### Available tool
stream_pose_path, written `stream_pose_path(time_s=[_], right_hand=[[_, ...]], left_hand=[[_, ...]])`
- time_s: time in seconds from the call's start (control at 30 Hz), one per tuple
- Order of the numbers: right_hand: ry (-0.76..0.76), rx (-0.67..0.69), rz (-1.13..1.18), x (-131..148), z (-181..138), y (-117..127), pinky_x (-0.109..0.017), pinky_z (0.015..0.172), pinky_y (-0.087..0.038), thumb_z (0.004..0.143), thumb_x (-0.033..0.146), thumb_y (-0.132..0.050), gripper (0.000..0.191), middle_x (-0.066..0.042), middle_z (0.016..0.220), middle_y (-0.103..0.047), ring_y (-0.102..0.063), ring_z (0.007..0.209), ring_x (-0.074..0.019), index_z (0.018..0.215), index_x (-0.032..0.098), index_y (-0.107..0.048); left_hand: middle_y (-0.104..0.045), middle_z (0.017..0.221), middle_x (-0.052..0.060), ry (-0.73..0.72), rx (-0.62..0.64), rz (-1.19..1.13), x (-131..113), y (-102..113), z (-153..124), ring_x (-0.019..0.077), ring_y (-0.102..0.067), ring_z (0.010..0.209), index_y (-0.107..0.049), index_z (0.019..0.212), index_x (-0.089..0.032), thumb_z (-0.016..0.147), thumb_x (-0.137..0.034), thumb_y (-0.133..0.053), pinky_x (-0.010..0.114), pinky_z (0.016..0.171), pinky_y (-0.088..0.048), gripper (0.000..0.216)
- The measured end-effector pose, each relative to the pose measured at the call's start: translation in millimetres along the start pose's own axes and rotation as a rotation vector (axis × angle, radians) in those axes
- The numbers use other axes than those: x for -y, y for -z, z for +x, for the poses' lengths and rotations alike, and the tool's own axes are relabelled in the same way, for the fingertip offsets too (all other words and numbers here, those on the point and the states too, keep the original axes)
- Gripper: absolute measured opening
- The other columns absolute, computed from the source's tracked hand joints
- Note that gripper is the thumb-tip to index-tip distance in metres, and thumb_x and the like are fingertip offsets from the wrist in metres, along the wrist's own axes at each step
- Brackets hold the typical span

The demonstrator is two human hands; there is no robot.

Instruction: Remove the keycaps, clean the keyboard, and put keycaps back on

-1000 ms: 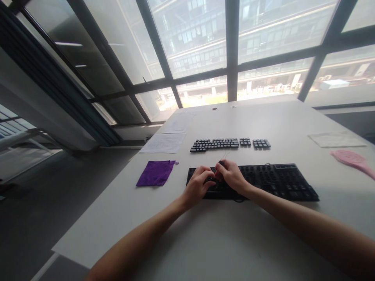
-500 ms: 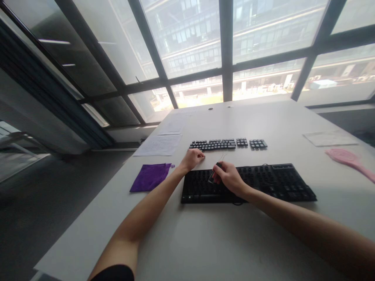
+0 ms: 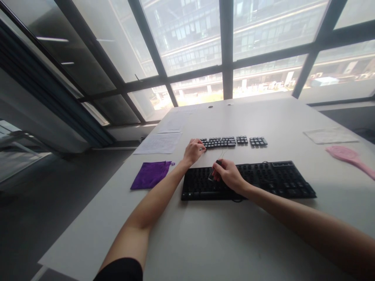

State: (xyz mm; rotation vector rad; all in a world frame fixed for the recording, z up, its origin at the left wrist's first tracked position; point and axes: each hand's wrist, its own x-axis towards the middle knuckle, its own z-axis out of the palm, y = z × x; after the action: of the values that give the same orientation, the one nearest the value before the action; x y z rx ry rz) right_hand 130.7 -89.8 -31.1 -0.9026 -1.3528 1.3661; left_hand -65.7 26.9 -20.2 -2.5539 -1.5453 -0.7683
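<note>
A black keyboard base (image 3: 263,181) with its keycaps off lies on the white table (image 3: 222,242) in front of me. Behind it the removed black keycaps (image 3: 234,141) are laid out in rows. My left hand (image 3: 193,151) reaches to the left end of those rows, fingers curled and pinched on a keycap there. My right hand (image 3: 230,175) rests over the left part of the keyboard base, closed round a small dark keycap puller (image 3: 213,172) with thin wire prongs.
A purple cloth pouch (image 3: 150,174) lies left of the keyboard. Paper sheets (image 3: 159,143) lie behind it near the table's left edge. A pink brush (image 3: 348,156) and a pale cloth (image 3: 329,136) are at the far right. Large windows rise beyond the table.
My left hand left the keyboard base and moved forward to the left end of the keycap rows. My right hand stayed over the keyboard with the puller.
</note>
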Motion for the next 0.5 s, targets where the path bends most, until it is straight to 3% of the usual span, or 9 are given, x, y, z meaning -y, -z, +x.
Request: stream_pose_path(time_s=[0.1,0.5], right_hand=[[-0.003,0.0,-0.008,1.6,-0.7,-0.5,-0.025,0.044,-0.045,0.088,0.042,-0.06,0.026,0.0,0.059,-0.064,-0.058,0.047,-0.0137,0.077,0.019,-0.056],[0.001,-0.001,0.005,5.1,-2.5,-0.1,-0.026,0.046,-0.045,0.088,0.042,-0.061,0.027,-0.001,0.061,-0.064,-0.058,0.049,-0.0141,0.078,0.018,-0.058]], left_hand=[[-0.064,0.101,0.006,-0.001,-0.01,0.013,0.4,-1.3,0.6,0.0237,-0.053,0.101,-0.079,0.092,-0.023,0.083,-0.02,-0.073,0.036,0.091,-0.05,0.012],[-0.065,0.1,0.006,0.007,-0.027,0.025,-3.7,-1.5,0.5,0.0232,-0.054,0.1,-0.078,0.088,-0.022,0.082,-0.018,-0.074,0.035,0.089,-0.051,0.009]])
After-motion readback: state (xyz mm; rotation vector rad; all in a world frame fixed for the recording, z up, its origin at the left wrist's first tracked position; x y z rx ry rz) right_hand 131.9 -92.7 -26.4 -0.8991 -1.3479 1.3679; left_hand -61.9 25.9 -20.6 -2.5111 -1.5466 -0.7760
